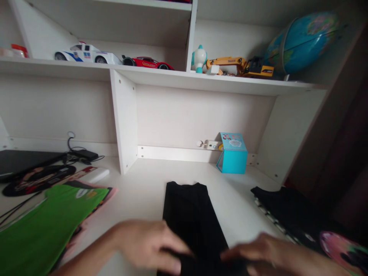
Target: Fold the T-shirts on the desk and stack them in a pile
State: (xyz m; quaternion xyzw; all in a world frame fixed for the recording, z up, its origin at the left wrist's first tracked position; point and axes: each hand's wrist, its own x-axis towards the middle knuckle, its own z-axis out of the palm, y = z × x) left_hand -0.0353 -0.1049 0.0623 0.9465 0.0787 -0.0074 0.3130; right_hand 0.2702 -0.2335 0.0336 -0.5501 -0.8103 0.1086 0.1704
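A black shirt lies on the white desk, folded into a narrow strip, its neckline towards the back. My left hand is at its near left side, with dark cloth between thumb and fingers. At the near right side my right hand has its fingers on the same shirt, cloth showing between them. Both hands are slightly smeared by motion. The shirt's nearest part runs out of the bottom of the view, partly behind the hands.
Left lie a green garment on a pink one, a black laptop and a power adapter. Right is a stack of dark clothes. A blue desk calendar stands behind. Overhead, a shelf bears toy cars and a globe.
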